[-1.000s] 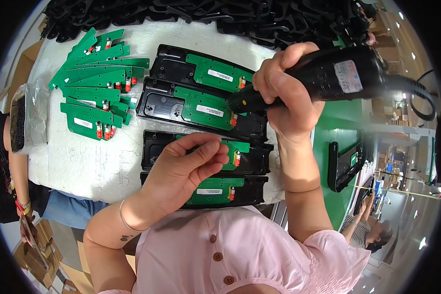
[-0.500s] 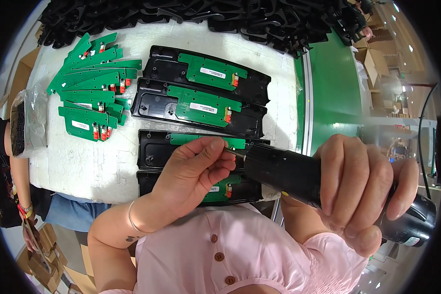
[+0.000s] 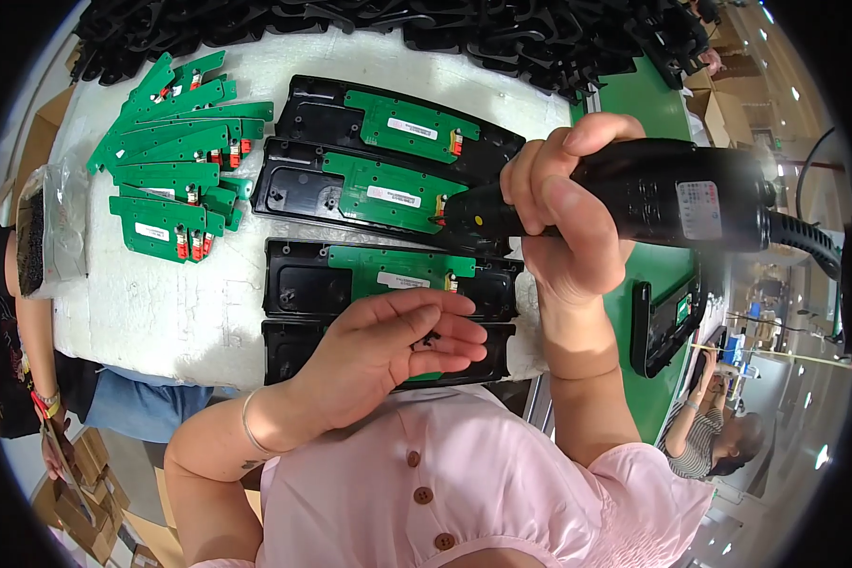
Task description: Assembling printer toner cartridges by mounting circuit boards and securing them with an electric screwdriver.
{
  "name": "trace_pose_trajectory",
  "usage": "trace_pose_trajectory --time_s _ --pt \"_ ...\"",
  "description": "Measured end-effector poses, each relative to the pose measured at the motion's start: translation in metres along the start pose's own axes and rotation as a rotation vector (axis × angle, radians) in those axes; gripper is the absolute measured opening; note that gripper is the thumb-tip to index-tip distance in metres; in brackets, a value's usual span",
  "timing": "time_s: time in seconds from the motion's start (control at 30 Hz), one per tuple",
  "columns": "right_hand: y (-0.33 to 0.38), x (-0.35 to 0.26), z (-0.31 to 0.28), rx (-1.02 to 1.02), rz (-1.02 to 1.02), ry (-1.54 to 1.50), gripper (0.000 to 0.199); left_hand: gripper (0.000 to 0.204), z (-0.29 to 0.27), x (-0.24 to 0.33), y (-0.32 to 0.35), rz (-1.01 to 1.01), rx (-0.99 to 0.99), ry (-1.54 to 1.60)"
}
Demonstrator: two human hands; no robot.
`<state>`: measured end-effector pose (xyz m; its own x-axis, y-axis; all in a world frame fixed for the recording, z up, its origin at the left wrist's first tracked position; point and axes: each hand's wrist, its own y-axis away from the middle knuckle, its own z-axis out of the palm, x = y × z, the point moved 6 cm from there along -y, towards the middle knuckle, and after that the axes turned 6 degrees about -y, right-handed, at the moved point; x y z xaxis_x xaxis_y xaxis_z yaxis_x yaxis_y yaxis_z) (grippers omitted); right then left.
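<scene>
My right hand (image 3: 577, 204) grips a black corded electric screwdriver (image 3: 667, 194), held nearly level. Its tip is at the lower right end of a green circuit board (image 3: 360, 194), close by a red connector. That board lies inside a long black plastic housing (image 3: 286, 194), second from the far side. My left hand (image 3: 364, 346), palm up with fingers curled, holds several tiny black screws (image 3: 428, 339). It hovers over the two nearer housings, partly covering the third board (image 3: 374, 260) and most of the nearest one.
At the left lies a fanned pile of green boards (image 3: 175, 175) with red connectors, beside a clear bag (image 3: 62, 227) of small dark parts. Black plastic parts (image 3: 350, 19) are heaped at the back. Another housing (image 3: 648, 331) rests on the green surface at right. Other people are nearby.
My right hand has swung the screwdriver away from my left fingers, up to the second board. My left hand has dropped slightly and turned its palm up, showing the screws.
</scene>
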<state>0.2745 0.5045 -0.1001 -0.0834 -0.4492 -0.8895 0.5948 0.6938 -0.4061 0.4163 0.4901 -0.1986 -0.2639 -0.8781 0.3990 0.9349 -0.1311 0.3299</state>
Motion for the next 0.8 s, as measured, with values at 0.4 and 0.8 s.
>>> trace_pose_trajectory --time_s 0.4,0.8 --pt "-0.009 0.01 0.002 -0.078 0.056 0.064 0.02 0.014 -0.008 0.013 0.003 0.122 0.12 -0.051" --pt "0.005 -0.085 0.027 -0.289 -0.17 -0.36 0.031 0.019 -0.016 0.012 0.001 0.191 0.157 0.174"
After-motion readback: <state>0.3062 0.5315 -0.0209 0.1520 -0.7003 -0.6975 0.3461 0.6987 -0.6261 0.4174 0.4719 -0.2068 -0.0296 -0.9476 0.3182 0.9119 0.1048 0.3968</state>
